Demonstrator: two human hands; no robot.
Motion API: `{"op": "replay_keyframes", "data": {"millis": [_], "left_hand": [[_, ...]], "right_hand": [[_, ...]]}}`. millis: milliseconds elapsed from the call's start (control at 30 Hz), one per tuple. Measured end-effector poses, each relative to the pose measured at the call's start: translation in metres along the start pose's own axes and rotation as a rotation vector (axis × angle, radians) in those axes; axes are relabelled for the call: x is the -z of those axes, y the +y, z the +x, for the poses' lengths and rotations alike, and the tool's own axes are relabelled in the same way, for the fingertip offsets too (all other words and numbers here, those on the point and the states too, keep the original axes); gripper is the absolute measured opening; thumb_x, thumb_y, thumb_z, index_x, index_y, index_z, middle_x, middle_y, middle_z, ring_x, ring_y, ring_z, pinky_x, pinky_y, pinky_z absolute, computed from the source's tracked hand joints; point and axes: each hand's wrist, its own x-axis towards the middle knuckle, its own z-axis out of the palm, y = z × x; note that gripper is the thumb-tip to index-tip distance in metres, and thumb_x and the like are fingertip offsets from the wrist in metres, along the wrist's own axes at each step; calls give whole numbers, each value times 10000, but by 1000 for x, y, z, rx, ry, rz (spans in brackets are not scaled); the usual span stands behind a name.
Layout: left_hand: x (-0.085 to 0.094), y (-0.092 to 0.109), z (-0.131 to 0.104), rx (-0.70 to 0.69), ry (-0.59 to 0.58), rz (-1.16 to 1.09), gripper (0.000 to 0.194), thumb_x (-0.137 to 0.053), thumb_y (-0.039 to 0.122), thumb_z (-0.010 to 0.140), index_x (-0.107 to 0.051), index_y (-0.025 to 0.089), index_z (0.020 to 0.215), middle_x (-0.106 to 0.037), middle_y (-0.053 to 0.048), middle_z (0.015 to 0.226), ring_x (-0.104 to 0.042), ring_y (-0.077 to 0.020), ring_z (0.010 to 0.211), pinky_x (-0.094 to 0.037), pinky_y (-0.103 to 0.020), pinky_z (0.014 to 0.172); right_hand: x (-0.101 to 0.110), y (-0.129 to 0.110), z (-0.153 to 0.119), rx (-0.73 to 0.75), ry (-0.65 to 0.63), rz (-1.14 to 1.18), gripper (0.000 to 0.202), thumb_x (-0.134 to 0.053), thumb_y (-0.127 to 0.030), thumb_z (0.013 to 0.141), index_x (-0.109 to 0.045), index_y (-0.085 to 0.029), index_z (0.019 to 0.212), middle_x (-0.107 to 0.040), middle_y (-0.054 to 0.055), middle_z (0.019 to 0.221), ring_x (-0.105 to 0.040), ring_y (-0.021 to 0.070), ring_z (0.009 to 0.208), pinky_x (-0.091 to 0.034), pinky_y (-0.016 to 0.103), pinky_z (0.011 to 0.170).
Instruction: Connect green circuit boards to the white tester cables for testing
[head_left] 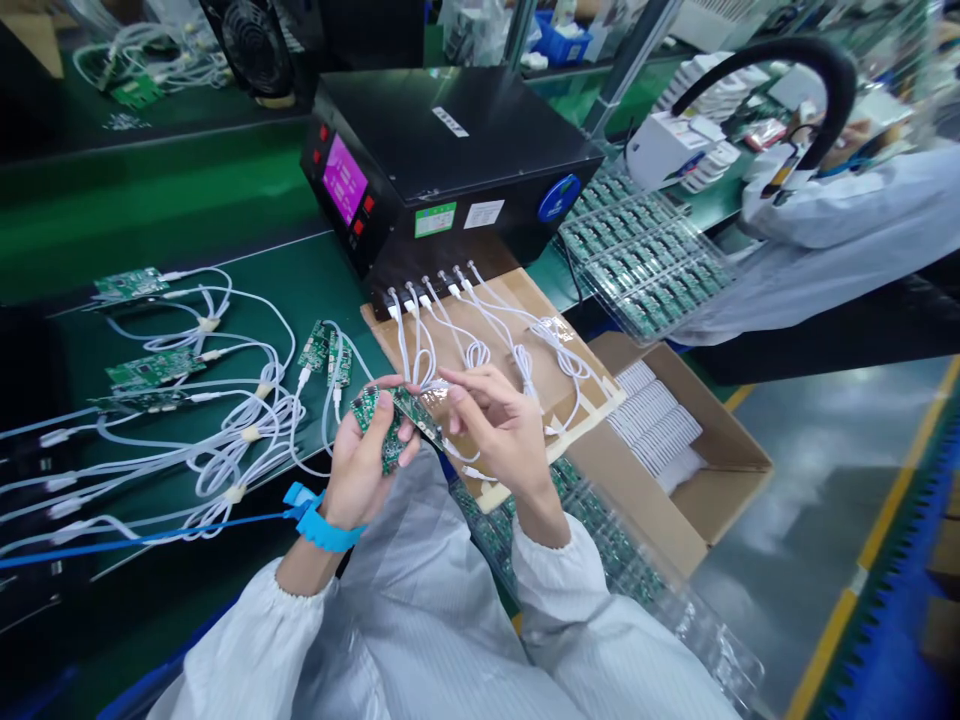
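Left grip [361, 455]: I clamp the boards [367, 402] under my thumb.
Right grip [495, 420]: fingers just beside them; closed on anything, I cannot tell.
Boards: left of my right grip; likely light, stiff, fragile, best held by edges.

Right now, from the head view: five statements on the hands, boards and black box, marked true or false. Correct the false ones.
1. The left hand holds at least one green circuit board. True.
2. The blue strap is on the right arm. False: the blue strap is on the left arm.
3. White cables run from the black box. True.
4. The screen is dark. False: the screen glows magenta.
5. The open carton holds rows of white pieces. True.
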Motion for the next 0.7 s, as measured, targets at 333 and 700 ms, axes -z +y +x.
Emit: {"op": "replay_keyframes", "data": {"millis": [333,700], "left_hand": [[-6,-2,-3,108,-55,-31,321,-862,389,854,-716,206,1074,-559,25,671,-469,-61,547,-430,-116,447],[-3,-6,-1,182,-37,-58,421,-922,373,783,-683,187,1075,-571,28,707,-438,-50,538,-424,-119,443]], "right_hand": [[-13,7,-7,104,-12,-88,116,-604,-303,1041,-664,-203,1039,-563,29,1061,-627,51,647,-575,233,640],[-10,14,-8,179,-55,-209,116,-570,-317,1056,-635,-220,1057,-548,57,1065,-640,122,827,-576,270,691]]}}
